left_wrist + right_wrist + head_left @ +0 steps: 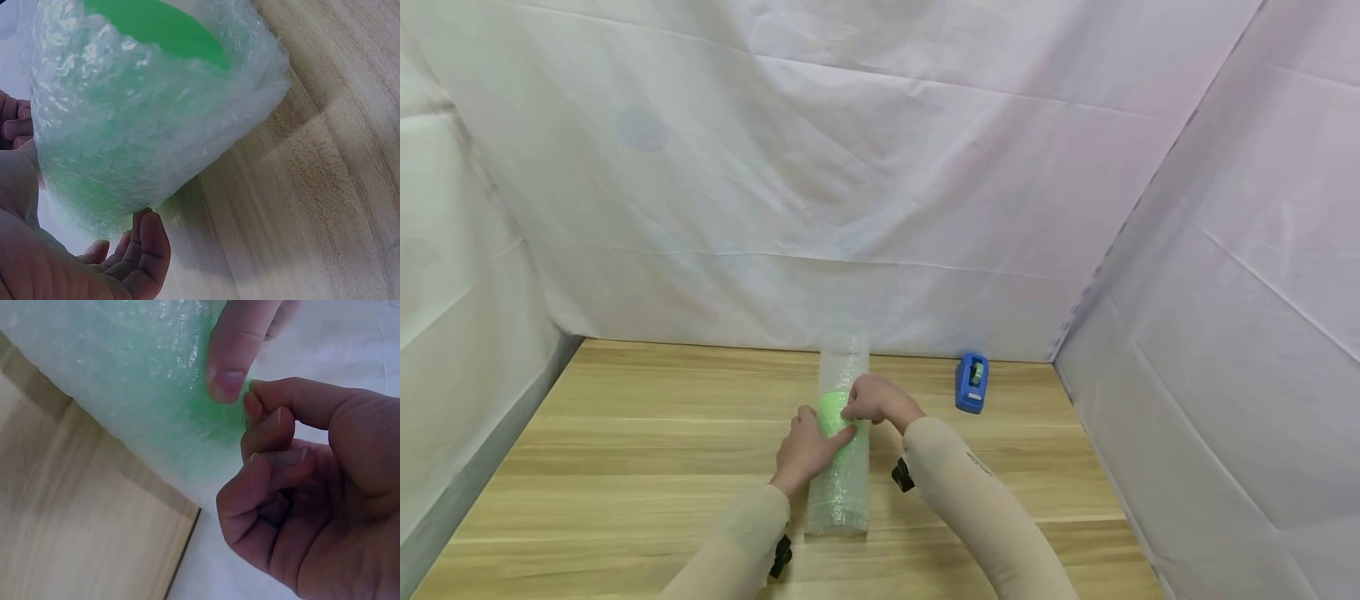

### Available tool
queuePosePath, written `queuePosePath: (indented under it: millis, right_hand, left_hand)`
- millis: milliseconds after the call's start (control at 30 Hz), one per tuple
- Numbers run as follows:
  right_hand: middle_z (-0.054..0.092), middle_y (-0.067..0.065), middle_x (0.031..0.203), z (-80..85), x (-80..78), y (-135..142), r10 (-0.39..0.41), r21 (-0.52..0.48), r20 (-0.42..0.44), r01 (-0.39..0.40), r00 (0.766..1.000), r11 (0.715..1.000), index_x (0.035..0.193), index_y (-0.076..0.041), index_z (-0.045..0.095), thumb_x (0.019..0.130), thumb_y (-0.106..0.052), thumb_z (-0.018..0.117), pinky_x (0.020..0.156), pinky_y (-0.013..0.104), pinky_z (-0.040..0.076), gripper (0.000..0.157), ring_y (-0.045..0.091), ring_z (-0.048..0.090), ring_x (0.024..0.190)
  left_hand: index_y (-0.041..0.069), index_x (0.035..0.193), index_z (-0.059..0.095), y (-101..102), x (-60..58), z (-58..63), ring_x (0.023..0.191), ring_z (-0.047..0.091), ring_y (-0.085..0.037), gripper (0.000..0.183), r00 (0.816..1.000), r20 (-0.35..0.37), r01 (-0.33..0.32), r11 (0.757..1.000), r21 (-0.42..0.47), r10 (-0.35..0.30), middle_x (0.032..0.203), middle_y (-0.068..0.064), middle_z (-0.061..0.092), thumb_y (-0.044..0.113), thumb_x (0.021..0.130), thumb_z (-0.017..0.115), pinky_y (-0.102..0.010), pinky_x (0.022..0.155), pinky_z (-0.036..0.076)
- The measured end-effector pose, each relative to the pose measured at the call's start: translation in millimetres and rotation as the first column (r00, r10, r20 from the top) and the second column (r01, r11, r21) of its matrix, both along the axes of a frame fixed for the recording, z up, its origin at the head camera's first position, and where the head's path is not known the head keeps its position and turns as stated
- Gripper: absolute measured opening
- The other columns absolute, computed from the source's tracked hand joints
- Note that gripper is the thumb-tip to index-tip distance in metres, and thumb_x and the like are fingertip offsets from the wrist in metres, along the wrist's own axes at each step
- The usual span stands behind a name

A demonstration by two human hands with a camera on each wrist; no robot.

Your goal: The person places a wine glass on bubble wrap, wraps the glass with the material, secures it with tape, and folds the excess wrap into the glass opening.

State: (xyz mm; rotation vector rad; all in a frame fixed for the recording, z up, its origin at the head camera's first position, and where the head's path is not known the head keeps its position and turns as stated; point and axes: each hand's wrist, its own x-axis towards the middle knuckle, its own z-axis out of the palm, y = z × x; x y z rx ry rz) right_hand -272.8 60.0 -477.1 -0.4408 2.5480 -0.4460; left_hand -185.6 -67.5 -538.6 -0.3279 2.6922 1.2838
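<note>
A long bundle of clear bubble wrap (838, 500) lies lengthwise on the table, wrapped around a green object (165, 28) that shows through the layers. What kind of object it is cannot be made out. My left hand (805, 450) grips the bundle from the left, its thumb over the top and its fingers curled at the side. My right hand (878, 400) is at the bundle's upper right, close to the left thumb. In the right wrist view, the right thumb and forefinger (269, 394) pinch at the wrap's surface; whether tape is between them is unclear.
A blue tape dispenser (972, 383) stands at the back right of the wooden table (662, 433). White sheeting (850, 167) hangs behind the table, with more along both sides. The bundle's far end reaches the back edge.
</note>
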Motion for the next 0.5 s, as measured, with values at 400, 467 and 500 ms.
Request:
queuePosePath:
  millis: [400, 467, 500]
  right_hand:
    - [0.04, -0.005, 0.054, 7.0, 3.0, -6.6, -0.035, 0.117, -0.042, 0.04, 0.999, 0.992, 0.056, -0.016, 0.044, 0.085, -0.025, 0.071, 0.051, 0.025, 0.049, 0.04, 0.011, 0.042, 0.05]
    - [0.041, -0.005, 0.055, 8.7, 4.2, -5.6, -0.016, 0.116, -0.037, 0.02, 0.999, 0.993, 0.058, -0.016, 0.047, 0.087, -0.028, 0.07, 0.053, 0.026, 0.048, 0.039, 0.011, 0.043, 0.05]
    - [0.041, -0.005, 0.055, 9.3, 4.9, -4.8, -0.01, 0.11, -0.033, 0.014, 0.999, 0.994, 0.059, -0.015, 0.049, 0.088, -0.029, 0.07, 0.055, 0.028, 0.051, 0.038, 0.011, 0.044, 0.051]
  left_hand:
    - [-0.002, 0.119, 0.039, -1.2, -0.4, 0.3, 0.067, 0.049, -0.024, 0.076, 1.0, 0.002, 0.007, 1.0, -0.005, -0.007, 0.099, -0.015, 0.05, 0.061, 0.083, 0.065, -0.031, 0.053, 0.037]
    - [-0.001, 0.12, 0.04, -1.5, -0.8, -0.8, 0.068, 0.049, -0.024, 0.078, 1.0, 0.006, 0.003, 1.0, -0.003, -0.003, 0.1, -0.015, 0.051, 0.061, 0.083, 0.066, -0.031, 0.054, 0.037]
    - [-0.002, 0.121, 0.039, -1.8, -0.9, -1.1, 0.069, 0.05, -0.024, 0.078, 1.0, 0.006, 0.003, 1.0, -0.001, -0.003, 0.1, -0.015, 0.051, 0.061, 0.083, 0.066, -0.031, 0.054, 0.038]
